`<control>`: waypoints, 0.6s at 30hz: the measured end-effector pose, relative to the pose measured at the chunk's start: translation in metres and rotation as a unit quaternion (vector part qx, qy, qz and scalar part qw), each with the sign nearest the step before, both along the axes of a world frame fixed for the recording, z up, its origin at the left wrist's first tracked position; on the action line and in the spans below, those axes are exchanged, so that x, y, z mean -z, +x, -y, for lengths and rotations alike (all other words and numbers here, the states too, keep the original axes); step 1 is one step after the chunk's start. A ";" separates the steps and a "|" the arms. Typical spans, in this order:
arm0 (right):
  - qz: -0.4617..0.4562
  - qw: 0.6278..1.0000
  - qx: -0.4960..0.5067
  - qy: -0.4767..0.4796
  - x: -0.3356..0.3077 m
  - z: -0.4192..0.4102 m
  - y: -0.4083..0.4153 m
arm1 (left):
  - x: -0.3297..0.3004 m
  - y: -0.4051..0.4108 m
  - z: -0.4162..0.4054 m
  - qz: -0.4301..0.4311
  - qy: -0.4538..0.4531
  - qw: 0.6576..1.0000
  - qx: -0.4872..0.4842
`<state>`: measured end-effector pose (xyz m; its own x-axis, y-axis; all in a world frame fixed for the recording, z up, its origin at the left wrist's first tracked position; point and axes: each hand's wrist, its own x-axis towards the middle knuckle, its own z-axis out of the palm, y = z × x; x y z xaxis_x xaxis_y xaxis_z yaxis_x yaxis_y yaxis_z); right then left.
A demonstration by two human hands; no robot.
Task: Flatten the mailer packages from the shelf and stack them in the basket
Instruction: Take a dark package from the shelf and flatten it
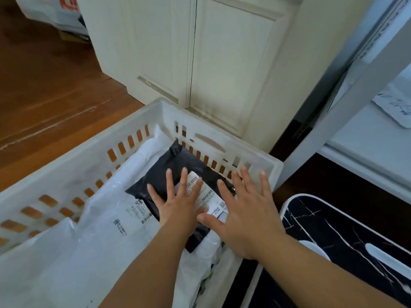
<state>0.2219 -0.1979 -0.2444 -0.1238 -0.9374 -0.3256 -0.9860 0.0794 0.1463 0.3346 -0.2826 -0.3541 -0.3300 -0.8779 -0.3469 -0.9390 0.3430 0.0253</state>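
1. Wooden floor (55,90) carries the white slotted plastic basket (155,114).
2. Inside the basket, a black soft plastic mailer (162,170) tops white mailers (106,218).
3. Left hand (175,207) and right hand (246,218), fingers spread flat, press it; it looks light, limp and slippery, best gripped by its edges.

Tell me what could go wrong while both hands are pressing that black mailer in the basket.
1. The black mailer lies skewed on the slick white mailers; pressing by the left hand and right hand may slide it sideways.
2. It sits near the basket corner, so the stack may lean against that wall.
3. Its label is already creased and could tear further.
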 end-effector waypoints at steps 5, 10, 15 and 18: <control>0.010 1.000 0.001 -0.005 0.000 0.001 -0.001 | 0.020 -0.007 0.016 0.037 0.044 0.998 0.009; 0.041 0.999 0.012 0.008 -0.006 0.003 -0.001 | 0.019 -0.016 0.025 0.056 0.091 0.994 -0.014; 0.093 0.995 0.004 0.022 -0.008 0.004 -0.009 | -0.025 -0.015 0.036 0.027 0.146 0.989 -0.028; 0.188 0.980 0.009 0.066 -0.020 -0.004 -0.020 | -0.065 -0.014 0.035 0.015 0.085 0.996 0.008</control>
<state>0.2022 -0.1935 -0.2244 0.0124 -0.8826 -0.4700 -0.9707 0.1023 -0.2176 0.3203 -0.3176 -0.2892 -0.3304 -0.8002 -0.5006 -0.9349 0.3502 0.0572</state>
